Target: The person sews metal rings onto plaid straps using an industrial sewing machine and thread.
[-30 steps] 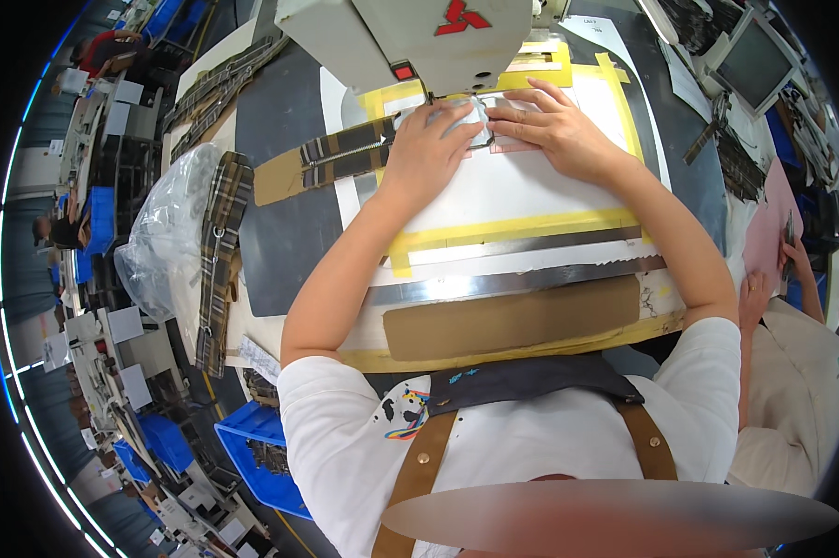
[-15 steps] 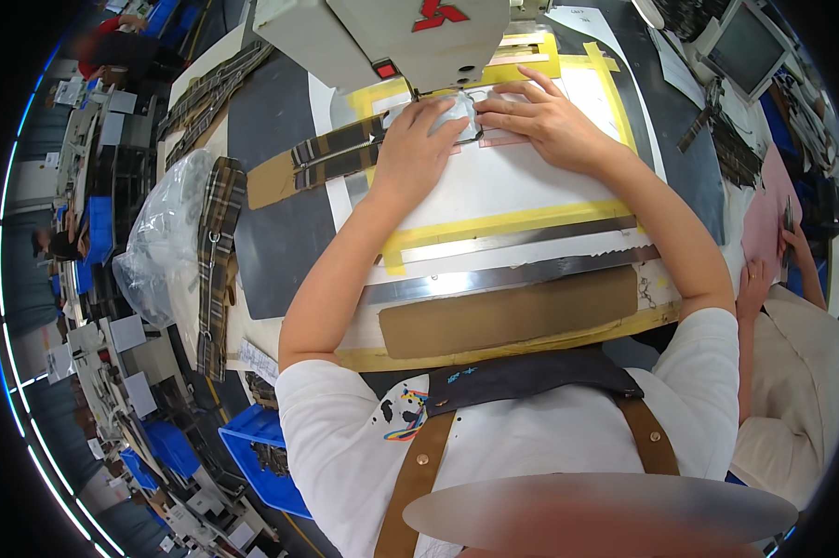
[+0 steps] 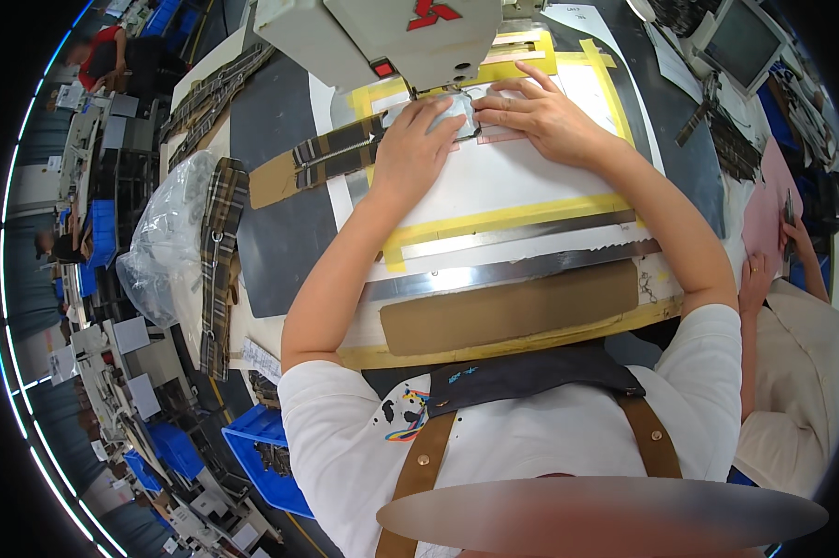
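Note:
My left hand [image 3: 410,153] rests palm down just below the sewing machine head [image 3: 373,37], fingertips on a translucent plate [image 3: 459,113] near the needle area, fingers slightly bent. My right hand [image 3: 554,126] lies to its right, fingers spread and resting at that plate’s right edge and on the white template sheet [image 3: 512,186] bordered with yellow tape. Two parallel plaid strips [image 3: 331,158] on a brown cardboard piece [image 3: 271,181] run in from the left and disappear under my left hand. Neither hand visibly grips anything; what lies beneath the left fingers is partly hidden.
A clear plastic bag [image 3: 159,242] and plaid straps [image 3: 222,260] lie left. Metal bars [image 3: 466,277] and a brown strip [image 3: 503,307] cross the front. A blue bin [image 3: 261,456] is below left. A co-worker’s hand [image 3: 754,279] and a monitor [image 3: 740,51] are at right.
Both hands, with the machine and table, appear slightly higher and farther left in the picture than a second ago. The hands’ position on the plate looks nearly the same, with small finger shifts.

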{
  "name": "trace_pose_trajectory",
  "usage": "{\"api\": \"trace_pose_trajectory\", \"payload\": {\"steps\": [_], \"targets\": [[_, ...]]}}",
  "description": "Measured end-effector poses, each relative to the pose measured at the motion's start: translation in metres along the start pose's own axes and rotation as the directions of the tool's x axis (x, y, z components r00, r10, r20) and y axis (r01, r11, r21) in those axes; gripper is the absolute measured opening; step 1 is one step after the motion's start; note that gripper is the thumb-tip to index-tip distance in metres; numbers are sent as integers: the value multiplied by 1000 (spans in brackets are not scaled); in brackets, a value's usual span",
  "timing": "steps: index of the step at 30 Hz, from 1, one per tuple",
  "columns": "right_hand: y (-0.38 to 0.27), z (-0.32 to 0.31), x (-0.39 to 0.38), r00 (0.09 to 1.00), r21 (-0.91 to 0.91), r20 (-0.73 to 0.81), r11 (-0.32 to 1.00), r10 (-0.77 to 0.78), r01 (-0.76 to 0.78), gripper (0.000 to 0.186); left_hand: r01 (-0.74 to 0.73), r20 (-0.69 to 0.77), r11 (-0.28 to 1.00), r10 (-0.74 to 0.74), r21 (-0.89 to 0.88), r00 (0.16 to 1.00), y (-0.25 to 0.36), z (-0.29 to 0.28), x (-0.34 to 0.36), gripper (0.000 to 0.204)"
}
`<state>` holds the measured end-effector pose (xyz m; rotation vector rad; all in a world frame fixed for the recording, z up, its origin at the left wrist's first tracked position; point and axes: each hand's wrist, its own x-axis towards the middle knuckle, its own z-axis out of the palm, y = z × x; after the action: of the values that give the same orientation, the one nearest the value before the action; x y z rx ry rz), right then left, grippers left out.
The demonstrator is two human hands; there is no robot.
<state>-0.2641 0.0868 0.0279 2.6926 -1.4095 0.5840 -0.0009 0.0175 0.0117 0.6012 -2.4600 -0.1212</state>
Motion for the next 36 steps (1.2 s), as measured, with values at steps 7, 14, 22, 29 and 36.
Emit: {"api": "trace_pose_trajectory", "payload": {"steps": [7,14,22,29,36], "targets": [[1,1,1,1000,8,-10,1000,-7,7,37,62,2,997,-62,-56,998,-4,2,-2,20],[3,0,3,1000,-13,14,1000,-3,3,40,105,9,990,-105,-94,994,-8,1,-2,21],[12,6,5,1000,-49,-14,999,-12,11,42,69,1,996,-69,-48,998,-16,4,0,22],[17,8,8,999,-23,-35,1000,-12,11,44,96,-16,994,-97,-60,995,-19,8,1,24],[20,9,12,1000,-73,-22,997,-2,0,40,165,22,983,-164,-83,986,-22,6,3,24]]}}
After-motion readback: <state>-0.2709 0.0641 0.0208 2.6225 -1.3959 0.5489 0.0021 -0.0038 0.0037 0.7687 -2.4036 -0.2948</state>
